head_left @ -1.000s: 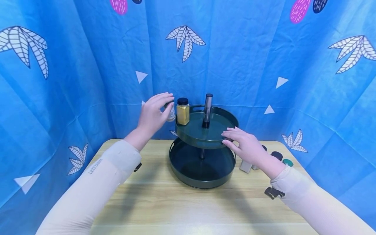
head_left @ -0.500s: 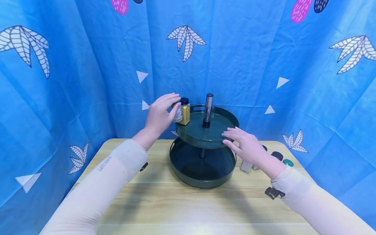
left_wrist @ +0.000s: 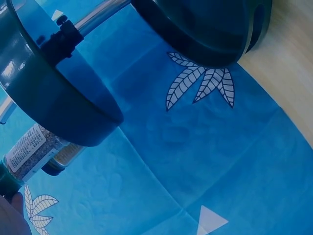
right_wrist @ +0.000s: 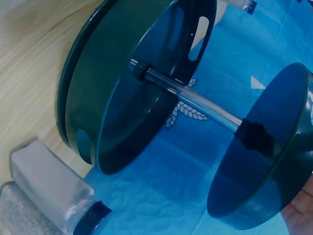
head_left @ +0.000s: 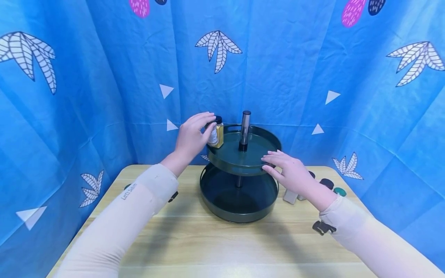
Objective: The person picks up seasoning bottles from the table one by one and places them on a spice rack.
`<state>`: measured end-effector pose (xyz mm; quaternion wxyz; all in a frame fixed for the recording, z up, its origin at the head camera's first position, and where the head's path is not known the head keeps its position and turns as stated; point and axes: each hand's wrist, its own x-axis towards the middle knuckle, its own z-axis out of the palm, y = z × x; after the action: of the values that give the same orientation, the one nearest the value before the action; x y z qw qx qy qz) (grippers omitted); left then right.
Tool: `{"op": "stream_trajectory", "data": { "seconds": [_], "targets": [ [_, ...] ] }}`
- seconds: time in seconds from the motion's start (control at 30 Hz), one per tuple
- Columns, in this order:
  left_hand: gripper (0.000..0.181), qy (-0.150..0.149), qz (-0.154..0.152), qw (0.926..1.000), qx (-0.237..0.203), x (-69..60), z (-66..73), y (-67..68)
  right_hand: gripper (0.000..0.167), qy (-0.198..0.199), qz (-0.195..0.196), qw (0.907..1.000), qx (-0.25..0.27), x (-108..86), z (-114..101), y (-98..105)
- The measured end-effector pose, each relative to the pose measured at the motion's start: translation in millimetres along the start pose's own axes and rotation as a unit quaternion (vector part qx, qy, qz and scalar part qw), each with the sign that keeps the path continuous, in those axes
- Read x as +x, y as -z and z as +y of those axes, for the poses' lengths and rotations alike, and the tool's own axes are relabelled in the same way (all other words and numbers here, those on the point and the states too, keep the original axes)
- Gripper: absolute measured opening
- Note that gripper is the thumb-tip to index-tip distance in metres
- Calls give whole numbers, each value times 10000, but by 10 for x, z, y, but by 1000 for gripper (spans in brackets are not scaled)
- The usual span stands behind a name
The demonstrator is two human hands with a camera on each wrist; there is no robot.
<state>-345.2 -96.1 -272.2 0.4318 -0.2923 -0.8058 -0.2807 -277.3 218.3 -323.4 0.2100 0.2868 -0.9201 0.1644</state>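
Note:
My left hand [head_left: 192,135] pinches a spice jar [left_wrist: 35,151] by its dark green cap, thumb and fingers at the top. The jar has a white label and is at the left rim of the upper tray [head_left: 243,168] of a dark green two-tier stand. A yellow spice jar [head_left: 220,135] with a black lid stands on that tray, partly behind the held jar. Whether the held jar's base touches the tray cannot be told. My right hand [head_left: 290,172] rests against the upper tray's right rim, fingers extended; in the right wrist view its fingers [right_wrist: 299,208] touch the tray's side.
The lower tray [head_left: 240,216] stands on the wooden table [head_left: 222,247]. Several capped jars, one a pale square jar [right_wrist: 51,181], stand right of the stand, partly behind my right arm. A green cap [head_left: 127,186] shows past my left sleeve. Blue curtain [head_left: 285,77] encloses the table.
My left hand has carried the spice jar rightward to the upper tray, where it now overlaps the yellow jar. My right hand stays at the rim.

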Motion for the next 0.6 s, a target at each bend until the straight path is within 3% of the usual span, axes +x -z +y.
{"op": "stream_trajectory", "data": {
  "seconds": [0.33, 0.6],
  "targets": [
    [29, 266, -560, 9980, 121, -24, 12, -59, 38, -21, 46, 10000, -3, -2, -5, -13],
    [29, 306, -666, 9971, 212, -52, -17, -106, 39, -91, -3, 10000, 32, -6, -26, 4]
  ]
}}
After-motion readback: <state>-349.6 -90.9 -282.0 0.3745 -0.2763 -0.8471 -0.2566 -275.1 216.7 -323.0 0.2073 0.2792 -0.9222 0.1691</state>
